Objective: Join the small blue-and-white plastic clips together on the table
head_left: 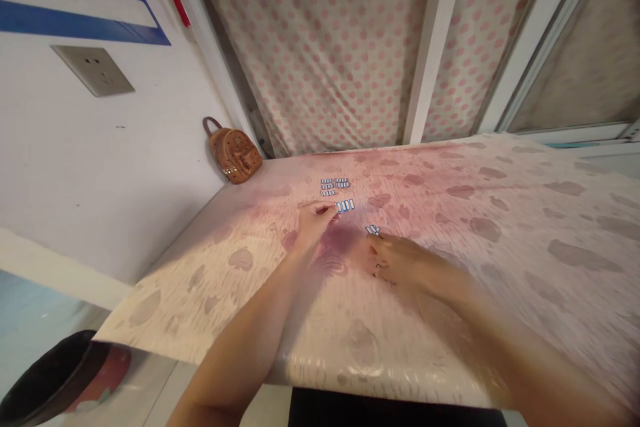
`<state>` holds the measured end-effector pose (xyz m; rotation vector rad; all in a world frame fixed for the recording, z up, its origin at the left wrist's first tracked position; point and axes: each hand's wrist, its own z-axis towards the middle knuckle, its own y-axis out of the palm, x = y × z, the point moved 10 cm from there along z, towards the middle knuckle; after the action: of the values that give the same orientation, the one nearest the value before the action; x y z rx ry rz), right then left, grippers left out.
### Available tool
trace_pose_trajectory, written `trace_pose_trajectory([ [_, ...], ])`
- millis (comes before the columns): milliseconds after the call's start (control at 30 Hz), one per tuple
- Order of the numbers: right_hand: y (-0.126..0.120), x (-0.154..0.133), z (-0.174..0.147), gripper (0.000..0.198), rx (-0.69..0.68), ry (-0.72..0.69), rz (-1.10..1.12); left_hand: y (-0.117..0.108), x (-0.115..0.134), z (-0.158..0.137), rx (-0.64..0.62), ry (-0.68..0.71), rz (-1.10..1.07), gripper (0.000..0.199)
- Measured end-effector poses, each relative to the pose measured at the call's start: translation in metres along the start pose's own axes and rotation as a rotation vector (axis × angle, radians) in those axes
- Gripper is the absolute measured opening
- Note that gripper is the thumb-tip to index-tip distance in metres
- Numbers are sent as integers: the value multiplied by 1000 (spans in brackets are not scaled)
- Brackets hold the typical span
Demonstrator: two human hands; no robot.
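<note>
My left hand (317, 219) rests near the middle of the table with thumb and forefinger pinched at the left end of a short row of small blue-and-white pieces (346, 205). To its right, my right hand (395, 259) is closed, its fingers curled under and its fingertips on a few more small blue-and-white pieces (373, 230) lying at angles. Beyond my left hand, several like pieces (328, 185) lie in neat short rows, in two groups side by side. The pieces are too small for me to tell their exact kind.
A patterned, shiny cloth (360, 340) covers the table. A small brown backpack-shaped bag (236, 155) leans against the wall at the back left. Behind the table hangs a dotted curtain (340, 47). A dark bin (55, 380) stands on the floor at the lower left.
</note>
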<state>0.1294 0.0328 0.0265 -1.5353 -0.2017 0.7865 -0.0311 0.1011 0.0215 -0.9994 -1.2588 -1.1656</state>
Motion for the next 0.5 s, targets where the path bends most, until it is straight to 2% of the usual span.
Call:
trace_pose_trajectory([
  [200,-26,14,8,17,115,157,-70,-12,-14,19,-9,-17,218,11],
  [400,-35,4,6,9,172,183,-58,3,-8,84,-31,91,439,4],
  [500,-34,1,5,8,172,191,-40,12,-7,114,-2,138,446,14],
])
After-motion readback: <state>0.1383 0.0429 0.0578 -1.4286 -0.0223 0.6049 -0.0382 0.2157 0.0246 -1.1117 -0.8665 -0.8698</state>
